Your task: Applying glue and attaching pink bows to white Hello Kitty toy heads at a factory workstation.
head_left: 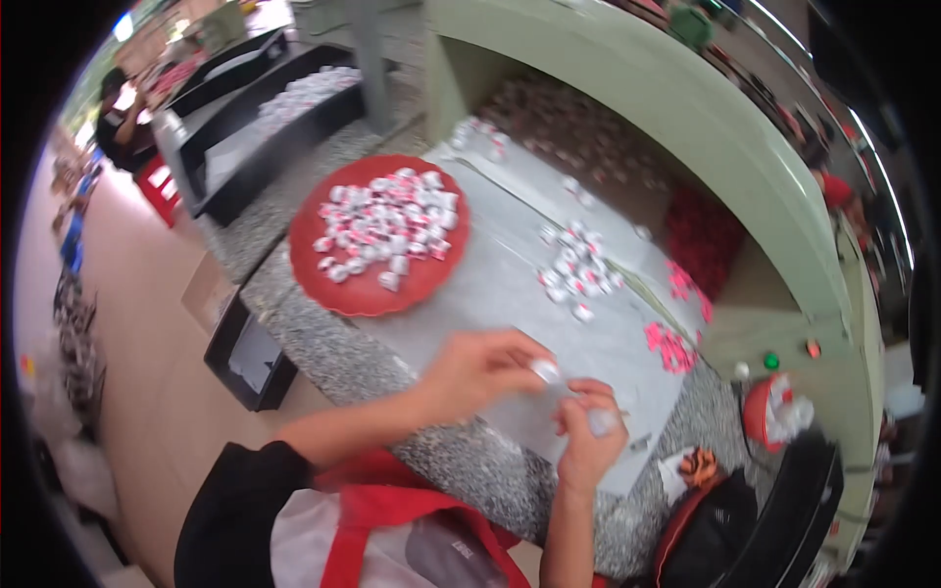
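My left hand [475, 374] is closed, with a small white rounded piece [545, 371] pinched between thumb and fingertips. Just to its right, my right hand [594, 437] has its fingers curled around a pale, translucent-looking item [603, 421]; blur hides its exact kind. Both hands hover over a white sheet [510, 294] spread on the speckled stone counter. Ahead of them lies a loose pile of small white pieces with pink marks [578, 267]. Bright pink bits [670, 347] are heaped farther right. On the left, a red scalloped plate [358, 299] carries many similar white-and-pink pieces.
A pale green arched shelf [627, 39] rises behind the sheet. Black trays [279, 118] stand at the far left, and a black bin [250, 358] sits below the counter edge. A red cup [760, 412] and a black bag [720, 524] are at the right. Another person [127, 122] sits far left.
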`<state>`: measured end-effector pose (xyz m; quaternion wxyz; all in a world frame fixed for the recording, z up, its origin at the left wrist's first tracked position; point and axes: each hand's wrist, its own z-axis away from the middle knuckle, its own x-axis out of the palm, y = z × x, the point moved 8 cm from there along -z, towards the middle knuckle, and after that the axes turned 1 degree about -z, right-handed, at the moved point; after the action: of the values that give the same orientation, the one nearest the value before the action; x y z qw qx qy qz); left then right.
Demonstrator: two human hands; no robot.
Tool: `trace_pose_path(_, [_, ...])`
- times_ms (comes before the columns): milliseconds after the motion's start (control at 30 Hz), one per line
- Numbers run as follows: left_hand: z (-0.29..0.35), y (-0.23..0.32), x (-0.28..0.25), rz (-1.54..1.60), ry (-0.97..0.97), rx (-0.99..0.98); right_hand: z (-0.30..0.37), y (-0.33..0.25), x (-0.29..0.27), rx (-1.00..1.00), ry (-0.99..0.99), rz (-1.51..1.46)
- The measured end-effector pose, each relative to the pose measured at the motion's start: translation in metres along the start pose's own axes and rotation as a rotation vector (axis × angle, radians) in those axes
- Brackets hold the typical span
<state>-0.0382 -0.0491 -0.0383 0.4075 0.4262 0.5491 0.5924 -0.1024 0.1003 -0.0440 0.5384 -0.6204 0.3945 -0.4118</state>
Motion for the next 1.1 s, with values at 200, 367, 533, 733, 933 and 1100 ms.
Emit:
trace_pose_path(200, [-0.016,0.055,-0.085,-0.954,0.701,0.494,-0.005,0.003,-0.042,0.148,0.124,-0.051])
trace_pose_path(367, [-0.084,-0.003,0.018,-0.993,0.224,0.477,-0.001,0.009,-0.024,0.238,0.049,0.026])
trace_pose_path(533, [-0.106,-0.026,0.023,-1.143,0.170,0.522,-0.003,0.004,-0.041,0.205,0.108,0.036])
trace_pose_path(733, [-0.062,-0.037,0.043,0.555,-0.288,-0.285,-0.002,-0.012,-0.056,0.003,0.103,0.045])
trace_pose_path(933, [-0.034,-0.030,0.065,0.828,-0.333,-0.267,0.004,-0.048,-0.071,0.022,0.223,-0.054])
trace_pose_path(1100, [-0.032,0.000,0.056,0.369,-0.169,0.137,0.032,-0.086,-0.047,-0.539,0.170,0.455])
